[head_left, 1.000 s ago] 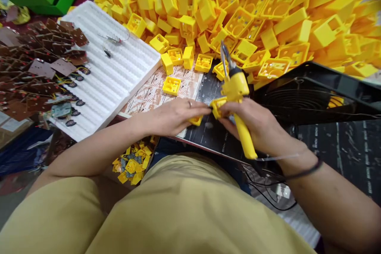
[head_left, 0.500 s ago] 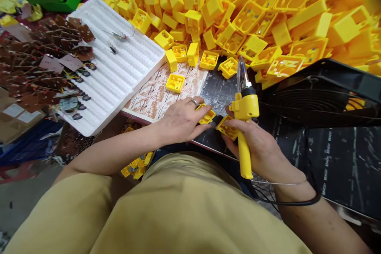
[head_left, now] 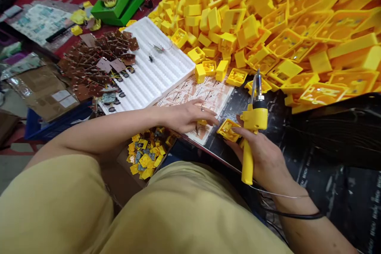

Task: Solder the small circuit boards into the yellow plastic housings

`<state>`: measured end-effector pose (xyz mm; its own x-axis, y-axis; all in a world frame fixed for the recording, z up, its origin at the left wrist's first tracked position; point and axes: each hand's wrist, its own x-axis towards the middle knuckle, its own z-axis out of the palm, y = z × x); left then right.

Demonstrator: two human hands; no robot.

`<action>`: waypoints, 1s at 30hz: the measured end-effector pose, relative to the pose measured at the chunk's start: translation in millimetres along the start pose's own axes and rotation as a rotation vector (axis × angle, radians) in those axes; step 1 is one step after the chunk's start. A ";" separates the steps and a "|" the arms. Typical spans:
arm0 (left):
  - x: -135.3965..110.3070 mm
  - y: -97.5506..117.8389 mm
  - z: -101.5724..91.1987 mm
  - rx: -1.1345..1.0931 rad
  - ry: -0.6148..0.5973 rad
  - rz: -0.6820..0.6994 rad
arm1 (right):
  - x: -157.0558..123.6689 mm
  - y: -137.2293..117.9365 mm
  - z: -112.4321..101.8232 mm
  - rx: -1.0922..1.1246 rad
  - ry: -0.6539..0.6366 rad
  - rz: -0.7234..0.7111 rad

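Note:
My left hand (head_left: 190, 116) is palm down over the bench's near edge, its fingers bent over a small yellow plastic housing (head_left: 203, 122). Most of that housing is hidden under the fingers. In my right hand (head_left: 262, 149) is a yellow soldering gun (head_left: 247, 160), its metal tip pointing up and away from me. The thumb and fingers of the same hand also pinch another open yellow housing (head_left: 228, 130), with its inside facing up. Thin wire and a black cord trail from the gun past my right wrist.
A large heap of yellow housings (head_left: 250, 27) covers the back of the bench. Brown circuit boards (head_left: 98, 63) with wires lie on a white foam sheet (head_left: 160, 67) at left. Below the bench edge, a box holds yellow parts (head_left: 147, 156). Green trays (head_left: 119, 4) stand behind.
The view has swung left. My left hand has moved left, away from the right one, and the single housing on the patterned sheet no longer shows. My right hand still holds gun and housing.

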<state>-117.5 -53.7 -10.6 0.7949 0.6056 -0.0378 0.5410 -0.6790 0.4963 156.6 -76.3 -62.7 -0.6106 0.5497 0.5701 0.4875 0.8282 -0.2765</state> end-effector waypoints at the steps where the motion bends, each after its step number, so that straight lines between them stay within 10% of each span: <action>1: -5.0 1.8 -0.9 -0.034 0.028 -0.019 | -1.6 1.6 -2.7 0.002 -0.015 -0.006; 5: -16.1 10.4 5.4 0.080 0.343 -0.359 | -8.4 3.4 -10.2 -0.060 -0.029 0.023; 8: -14.0 19.8 17.0 0.230 0.284 -0.493 | -11.3 1.7 -8.4 -0.109 -0.028 0.041; 19: 18.8 14.8 15.1 0.110 0.183 -0.129 | -16.4 22.9 -13.0 0.015 -0.081 -0.002; 26: -11.5 -92.1 -83.4 0.371 0.604 -0.761 | -25.1 26.9 -1.7 -0.025 -0.025 0.077; 30: -18.0 -157.1 -94.2 0.485 0.604 -0.943 | -24.2 26.6 -0.7 -0.026 -0.008 0.074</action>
<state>-242.7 81.2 -6.2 -0.1510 0.9523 0.2651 0.9858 0.1250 0.1125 184.8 -67.6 -83.3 -0.5773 0.6104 0.5423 0.5473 0.7822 -0.2977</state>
